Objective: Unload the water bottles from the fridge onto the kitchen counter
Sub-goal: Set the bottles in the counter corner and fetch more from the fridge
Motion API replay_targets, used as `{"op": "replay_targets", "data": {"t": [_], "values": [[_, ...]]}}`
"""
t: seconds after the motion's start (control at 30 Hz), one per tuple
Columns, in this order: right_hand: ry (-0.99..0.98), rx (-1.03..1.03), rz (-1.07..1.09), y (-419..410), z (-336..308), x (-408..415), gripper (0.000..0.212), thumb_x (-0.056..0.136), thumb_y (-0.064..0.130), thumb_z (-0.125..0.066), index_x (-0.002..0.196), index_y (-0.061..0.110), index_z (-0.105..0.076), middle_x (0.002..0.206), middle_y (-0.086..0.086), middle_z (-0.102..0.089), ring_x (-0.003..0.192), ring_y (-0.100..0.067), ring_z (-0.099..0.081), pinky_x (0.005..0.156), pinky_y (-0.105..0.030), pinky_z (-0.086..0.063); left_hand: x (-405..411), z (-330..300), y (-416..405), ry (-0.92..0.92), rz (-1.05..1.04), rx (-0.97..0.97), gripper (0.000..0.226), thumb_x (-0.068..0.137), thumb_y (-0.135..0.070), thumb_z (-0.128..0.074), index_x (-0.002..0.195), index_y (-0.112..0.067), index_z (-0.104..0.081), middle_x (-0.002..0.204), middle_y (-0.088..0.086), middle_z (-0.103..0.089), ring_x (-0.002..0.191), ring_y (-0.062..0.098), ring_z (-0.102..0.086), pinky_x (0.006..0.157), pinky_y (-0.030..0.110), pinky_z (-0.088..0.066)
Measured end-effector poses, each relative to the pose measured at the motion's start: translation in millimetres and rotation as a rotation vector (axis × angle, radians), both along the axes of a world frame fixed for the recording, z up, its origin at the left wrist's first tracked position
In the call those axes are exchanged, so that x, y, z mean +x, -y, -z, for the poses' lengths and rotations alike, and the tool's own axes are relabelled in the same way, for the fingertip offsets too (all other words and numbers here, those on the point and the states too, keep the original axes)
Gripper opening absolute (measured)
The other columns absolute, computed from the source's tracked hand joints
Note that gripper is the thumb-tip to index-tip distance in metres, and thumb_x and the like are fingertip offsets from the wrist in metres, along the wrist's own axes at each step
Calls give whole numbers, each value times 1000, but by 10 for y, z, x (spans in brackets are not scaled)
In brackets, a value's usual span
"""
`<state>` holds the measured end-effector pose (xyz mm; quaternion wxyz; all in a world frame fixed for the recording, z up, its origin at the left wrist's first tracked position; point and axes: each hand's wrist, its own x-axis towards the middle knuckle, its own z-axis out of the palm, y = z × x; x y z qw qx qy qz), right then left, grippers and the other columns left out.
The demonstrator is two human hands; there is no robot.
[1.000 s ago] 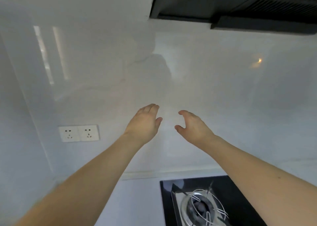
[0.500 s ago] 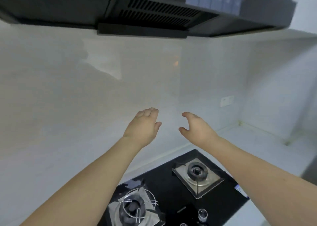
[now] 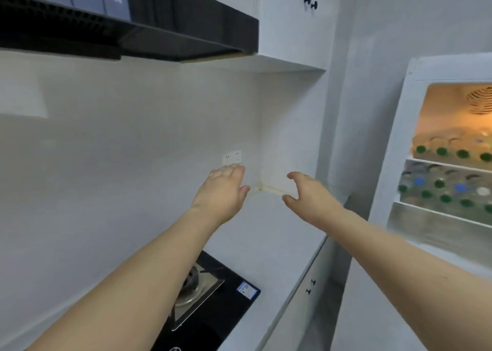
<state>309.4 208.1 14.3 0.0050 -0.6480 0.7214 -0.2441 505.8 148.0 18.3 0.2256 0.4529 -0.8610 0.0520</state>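
An open white fridge [image 3: 394, 148] stands at the right, lit inside. Its shelves hold several water bottles [image 3: 450, 190] lying with green, blue and white caps facing out. The white kitchen counter [image 3: 269, 233] runs from the hob to the corner beside the fridge. My left hand [image 3: 222, 193] and my right hand [image 3: 310, 196] are both stretched out in front of me above the counter, fingers relaxed and holding nothing. Both are well left of the fridge.
A black gas hob [image 3: 213, 305] sits in the counter at the bottom. A black range hood [image 3: 133, 31] hangs at the upper left. A wall socket [image 3: 232, 156] is on the backsplash. White cupboards [image 3: 303, 297] sit under the counter, and more hang above it.
The view has swung right: the sockets on the left wall went out of sight, and the hob slid left. The counter corner and the open fridge came into view. Both hands stay raised and empty.
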Motion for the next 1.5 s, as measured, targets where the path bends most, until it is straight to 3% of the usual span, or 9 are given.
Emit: {"op": "replay_targets", "data": {"t": [0.3,0.47,0.67,1.0,1.23,1.33,1.5], "values": [[17,3,154,-98,9,-1215,59,96,29,-50,148,14,-29,152,-4,-36,138,-22,-36,109,-33,-31,-1332,-80,230,85,172,-40,48,105,-34,-37,147,-13,-34,156,5,-33,142,26,-30,118,35,-18],[36,2,226,78,82,-1708,58,95,29,-53,147,15,-31,148,-6,-41,128,-24,-47,104,-34,-38,-1927,-51,511,90,244,-30,48,105,-34,-38,149,-14,-33,157,4,-32,143,25,-28,120,37,-18],[23,10,319,456,188,-2375,58,95,30,-53,147,15,-31,151,-4,-38,134,-23,-41,108,-34,-35,-2746,54,1097,95,355,-56,47,103,-34,-41,144,-11,-39,152,6,-40,139,26,-35,119,40,-22],[0,-33,558,998,31,-3546,58,94,33,-56,145,19,-35,148,-3,-43,128,-21,-49,103,-35,-42,-4184,-142,1763,74,613,-83,53,104,-34,-41,151,-11,-31,157,7,-32,143,26,-31,118,36,-21],[38,-51,761,792,-67,-4280,50,91,28,-58,138,18,-43,138,-5,-52,118,-23,-55,94,-35,-46,-5189,-169,1683,82,856,-130,51,103,-30,-42,150,-9,-33,155,8,-35,142,25,-32,117,33,-23],[42,-77,839,640,-116,-4693,55,92,31,-58,142,16,-41,143,-6,-48,125,-23,-50,103,-38,-43,-5672,-174,1586,80,945,-168,48,103,-27,-42,147,-8,-37,152,10,-39,138,25,-36,114,32,-26],[55,-114,889,482,-179,-5276,51,93,28,-57,140,16,-43,140,-6,-51,120,-23,-53,97,-37,-45,-6332,-198,1514,71,977,-181,45,102,-26,-43,144,-11,-40,144,8,-46,125,24,-46,97,34,-42]]}}
